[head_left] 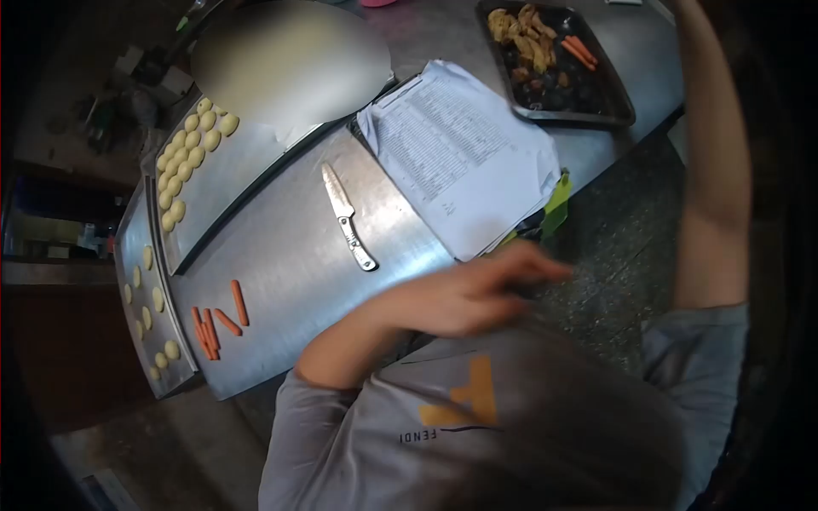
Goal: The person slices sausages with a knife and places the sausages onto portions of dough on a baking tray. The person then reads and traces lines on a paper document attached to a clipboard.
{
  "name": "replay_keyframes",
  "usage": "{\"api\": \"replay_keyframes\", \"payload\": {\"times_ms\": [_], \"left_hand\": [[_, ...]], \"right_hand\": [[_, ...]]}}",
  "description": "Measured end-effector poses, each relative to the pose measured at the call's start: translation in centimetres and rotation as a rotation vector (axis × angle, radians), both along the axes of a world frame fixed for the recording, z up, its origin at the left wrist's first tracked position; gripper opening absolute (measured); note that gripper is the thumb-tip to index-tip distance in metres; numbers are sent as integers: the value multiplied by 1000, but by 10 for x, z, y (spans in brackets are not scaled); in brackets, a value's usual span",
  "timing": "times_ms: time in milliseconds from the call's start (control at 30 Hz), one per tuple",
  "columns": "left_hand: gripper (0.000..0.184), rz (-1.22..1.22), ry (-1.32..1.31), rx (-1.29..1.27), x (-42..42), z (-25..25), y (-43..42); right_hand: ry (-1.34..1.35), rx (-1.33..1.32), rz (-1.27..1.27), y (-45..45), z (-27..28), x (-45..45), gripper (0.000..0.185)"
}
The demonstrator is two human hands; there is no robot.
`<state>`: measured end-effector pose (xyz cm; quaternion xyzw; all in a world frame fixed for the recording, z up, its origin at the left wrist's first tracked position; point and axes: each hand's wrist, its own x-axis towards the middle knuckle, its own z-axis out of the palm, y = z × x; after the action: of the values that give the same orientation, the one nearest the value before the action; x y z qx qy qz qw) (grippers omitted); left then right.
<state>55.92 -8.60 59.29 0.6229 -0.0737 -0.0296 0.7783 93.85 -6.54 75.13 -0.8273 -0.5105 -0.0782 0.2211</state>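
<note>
My left hand (473, 294) is held in front of my chest, near the lower corner of a stack of printed papers (464, 149). Motion smears it a little, but its fingers are stretched out and apart, and nothing shows in them. My right arm reaches up along the right side; its hand is cut off at the top edge. A knife (348, 217) lies on the metal table (281, 255). Several orange-red sausages (204, 332) lie at the table's left end. Closest to my right forearm is a dark baking tray (596, 98) with browned food pieces (530, 38) and orange-red sticks (579, 51).
A large metal tray (247, 162) bears several pale dough balls (187, 149). Another tray (175, 298) at the far left holds flattened and round dough pieces (158, 298). A pale blurred oval (290, 60) covers the upper left. Below the papers hangs something yellow-green (556, 204).
</note>
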Motion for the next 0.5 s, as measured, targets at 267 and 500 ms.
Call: {"api": "replay_keyframes", "payload": {"times_ms": [267,500], "left_hand": [[13,787,594,839,-121,-32,182],[13,968,514,979,-76,70,176]], "right_hand": [[1252,-124,1171,-38,-161,-315,32],[1154,-177,1382,-46,-161,-472,36]]}}
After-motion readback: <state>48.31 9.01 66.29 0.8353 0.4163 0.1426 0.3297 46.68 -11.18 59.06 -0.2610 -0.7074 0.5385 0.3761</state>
